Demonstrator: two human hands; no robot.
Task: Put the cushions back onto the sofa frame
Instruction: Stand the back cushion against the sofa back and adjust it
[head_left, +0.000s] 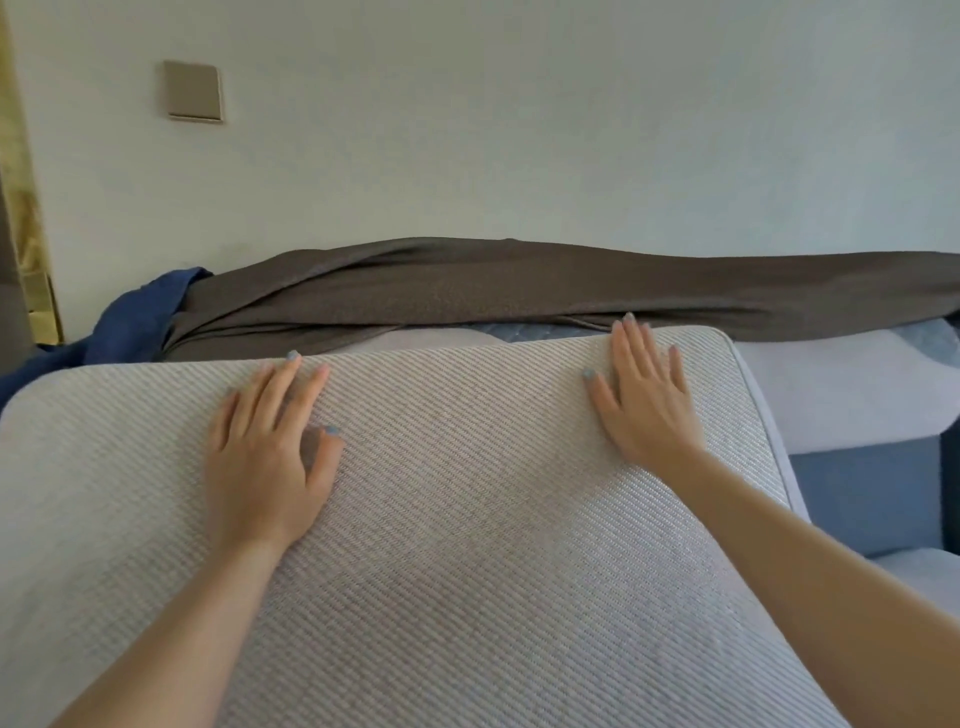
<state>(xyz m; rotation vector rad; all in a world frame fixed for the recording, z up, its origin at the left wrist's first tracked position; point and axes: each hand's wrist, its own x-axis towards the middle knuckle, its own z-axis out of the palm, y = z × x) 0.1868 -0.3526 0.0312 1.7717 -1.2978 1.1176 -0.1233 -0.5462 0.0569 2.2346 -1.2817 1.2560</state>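
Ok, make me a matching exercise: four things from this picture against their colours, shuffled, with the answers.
Things:
1. cushion
2. draped cloth
3. bunched cloth
4. wall plate

Colours:
A. dark blue
B. beige
C. light grey
D. brown

Pairs: 1-C, 2-D, 3-A, 4-B

The left hand and right hand lie flat on the cushion.

Left hand (267, 457) and right hand (644, 395) flat on the seat cushion (467, 545), draped cloth (519, 291) behind it along the sofa back, wall switch (193, 91) above left, sofa frame (862, 499) at right
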